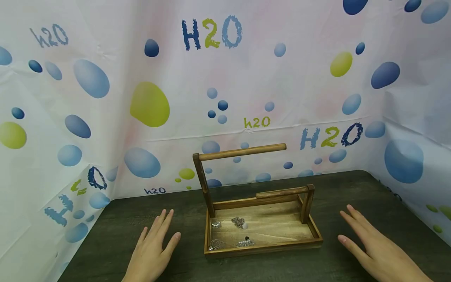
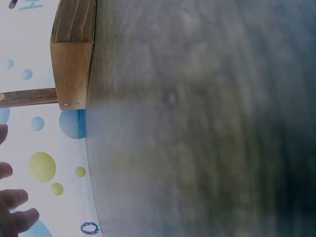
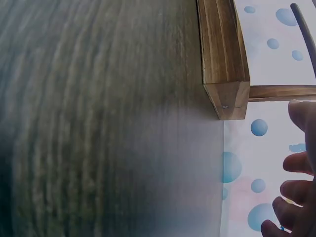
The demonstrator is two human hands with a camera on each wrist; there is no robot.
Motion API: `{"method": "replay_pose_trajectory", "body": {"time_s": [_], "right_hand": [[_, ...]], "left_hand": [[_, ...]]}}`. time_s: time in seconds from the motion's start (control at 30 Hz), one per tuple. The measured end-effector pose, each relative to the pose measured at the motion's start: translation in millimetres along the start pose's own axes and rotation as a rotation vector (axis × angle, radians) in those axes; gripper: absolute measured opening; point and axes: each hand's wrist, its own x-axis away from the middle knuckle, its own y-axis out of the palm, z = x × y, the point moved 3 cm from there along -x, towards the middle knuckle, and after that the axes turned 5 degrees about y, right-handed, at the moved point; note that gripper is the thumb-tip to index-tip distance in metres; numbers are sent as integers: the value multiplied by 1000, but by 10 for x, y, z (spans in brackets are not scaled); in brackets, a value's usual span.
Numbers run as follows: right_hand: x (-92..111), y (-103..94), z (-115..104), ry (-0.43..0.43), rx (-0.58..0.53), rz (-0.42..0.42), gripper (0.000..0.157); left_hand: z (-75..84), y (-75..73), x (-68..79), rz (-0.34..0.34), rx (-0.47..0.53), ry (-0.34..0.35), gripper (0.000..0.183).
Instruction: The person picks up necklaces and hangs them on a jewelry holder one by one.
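Note:
A wooden jewelry stand point(image 1: 282, 225) with a shallow tray base sits between my hands. My left hand point(image 1: 151, 248) is to its left, fingers extended, touching nothing of it. On the other side, my right hand point(image 1: 377, 248) is likewise apart from it, fingers spread and extended. Inside the tray's left half lie a chain point(image 1: 238, 222) beside a pale round piece, a small silvery piece point(image 1: 216, 224), thin silvery rings point(image 1: 217, 244) and a silvery cluster point(image 1: 245, 243) with a dark bit. Both wrist views show fingertips and an end of the tray point(image 2: 73, 74).
A tall post at the tray's left carries a long wooden bar point(image 1: 243, 152); a shorter post at the right carries a lower bar point(image 1: 282, 192). All stands on a dark wood-grain table point(image 1: 186, 270). A white curtain point(image 1: 197, 78) with colored dots hangs behind and at the sides.

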Motion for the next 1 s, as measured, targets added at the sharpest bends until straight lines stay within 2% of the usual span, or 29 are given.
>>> {"method": "replay_pose_trajectory", "body": {"time_s": [0.37,0.63,0.8,1.0], "right_hand": [[11,-112,-169,-34,-71,69,75],[14,-153,-269,-59,-138,119,71],[16,-184,-348,-73,-169,145,65],[22,-215,-465,-101,-216,169,60]], "left_hand": [[99,4,-21,32,149,16,78],[118,28,-37,-48,291,-55,81],[137,61,-54,-44,452,-45,79],[185,100,-98,-13,715,4,74]]}}
